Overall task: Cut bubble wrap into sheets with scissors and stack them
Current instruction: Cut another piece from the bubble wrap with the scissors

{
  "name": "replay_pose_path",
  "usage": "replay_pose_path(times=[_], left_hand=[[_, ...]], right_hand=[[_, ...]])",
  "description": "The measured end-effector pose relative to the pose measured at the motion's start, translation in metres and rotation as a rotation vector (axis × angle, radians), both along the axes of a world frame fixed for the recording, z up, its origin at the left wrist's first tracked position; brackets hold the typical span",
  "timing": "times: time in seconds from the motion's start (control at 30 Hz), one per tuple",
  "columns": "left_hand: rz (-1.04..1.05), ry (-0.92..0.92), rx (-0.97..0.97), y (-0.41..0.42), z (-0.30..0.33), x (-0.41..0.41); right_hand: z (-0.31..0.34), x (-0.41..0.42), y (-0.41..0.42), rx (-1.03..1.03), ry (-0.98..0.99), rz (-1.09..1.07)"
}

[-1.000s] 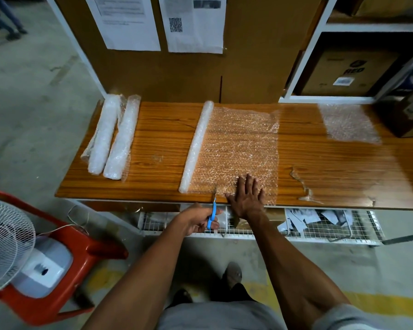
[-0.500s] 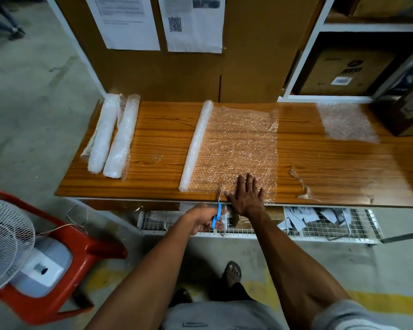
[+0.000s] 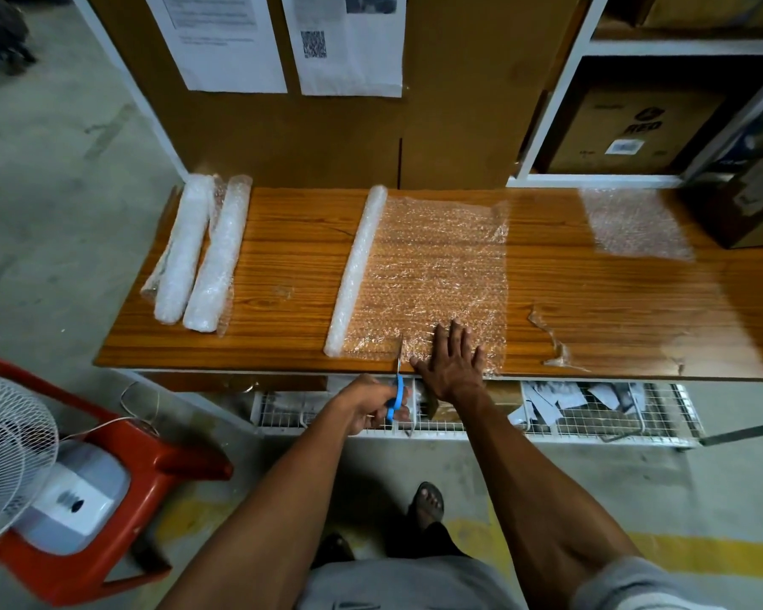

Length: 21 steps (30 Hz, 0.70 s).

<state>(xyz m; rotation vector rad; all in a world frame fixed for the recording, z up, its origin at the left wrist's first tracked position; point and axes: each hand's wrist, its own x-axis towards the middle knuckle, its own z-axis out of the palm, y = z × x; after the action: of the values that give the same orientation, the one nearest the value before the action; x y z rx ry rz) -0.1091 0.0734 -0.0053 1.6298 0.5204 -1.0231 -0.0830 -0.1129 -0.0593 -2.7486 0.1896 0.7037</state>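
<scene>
Head view: a cut is being started at the near edge of the unrolled bubble wrap [image 3: 428, 275], which is spread flat on the wooden table [image 3: 283, 275]. The blue-handled scissors [image 3: 398, 383] are gripped in the left hand [image 3: 371, 407], with fingers curled through the handles; the blades have just entered the wrap at the table's front edge. The right hand [image 3: 452, 365] is laid flat with straight fingers on the wrap just right of the blades, pressing it down.

The scissors' long axis runs from the person toward the back of the table, tips pointing away. The roll [image 3: 355, 270] still joined to the sheet lies along the sheet's left edge, its long axis also running front to back, slightly tilted. The cut line is therefore judged to run parallel to the roll.

For the next move, the blades would need to be advanced straight away from the body while the sheet is kept taut.

1 cut sheet [image 3: 635, 224] lies at the far right of the table. 2 spare rolls [image 3: 194, 253] lie at the left.
</scene>
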Motion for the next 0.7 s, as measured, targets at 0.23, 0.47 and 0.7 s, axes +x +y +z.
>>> replay_pose_path(times=[0.23,0.47,0.7], left_hand=[[0.028,0.071,-0.029,-0.004,0.002,0.016],[0.005,0.066,-0.028,-0.008,0.000,0.022],[-0.020,0.029,0.013,-0.010,-0.006,0.027]], right_hand=[[-0.004,0.003,-0.002,0.003,-0.108,0.038],[-0.010,0.008,-0.007,-0.032,-0.145,0.164],[-0.016,0.012,-0.009,-0.042,-0.069,0.167]])
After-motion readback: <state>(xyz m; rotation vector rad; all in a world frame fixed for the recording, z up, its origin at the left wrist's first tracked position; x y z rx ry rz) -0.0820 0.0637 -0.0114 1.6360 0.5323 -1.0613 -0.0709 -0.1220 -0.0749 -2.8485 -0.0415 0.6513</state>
